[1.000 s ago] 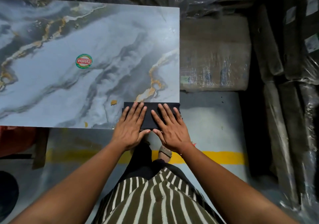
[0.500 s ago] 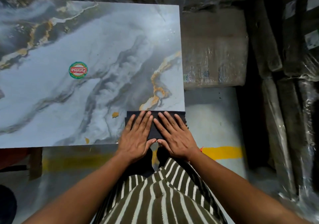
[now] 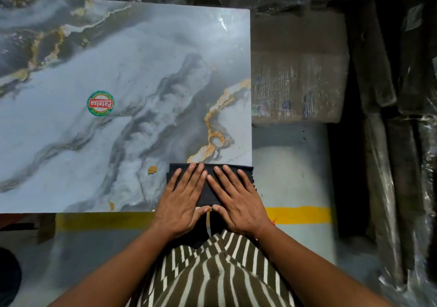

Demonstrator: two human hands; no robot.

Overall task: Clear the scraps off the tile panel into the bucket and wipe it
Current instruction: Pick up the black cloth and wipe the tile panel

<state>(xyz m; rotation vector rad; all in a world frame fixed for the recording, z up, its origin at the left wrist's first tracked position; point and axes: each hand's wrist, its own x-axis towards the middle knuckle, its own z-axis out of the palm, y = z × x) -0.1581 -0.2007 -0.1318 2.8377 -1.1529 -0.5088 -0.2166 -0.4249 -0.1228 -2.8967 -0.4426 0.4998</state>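
Note:
A grey marble-patterned tile panel [image 3: 118, 82] with gold veins fills the left and middle of the head view. A round green and red sticker [image 3: 101, 103] sits on it. At its near right corner lies a folded black cloth [image 3: 210, 194]. My left hand [image 3: 182, 202] and my right hand [image 3: 237, 199] press flat on the cloth side by side, fingers spread and pointing away from me. The thumbs almost touch at the panel's near edge. No scraps show on the panel. No bucket is clearly in view.
Right of the panel stands a plastic-wrapped carton [image 3: 298, 70]. Dark wrapped bundles [image 3: 383, 141] line the far right and the back. Below the panel's near edge runs a yellow floor line [image 3: 300, 214]. A dark round object [image 3: 9, 276] sits at the bottom left edge.
Both hands stay flat on the black cloth at the panel's near right corner. The view has shifted so that more of the panel shows, and the hands sit slightly further onto it.

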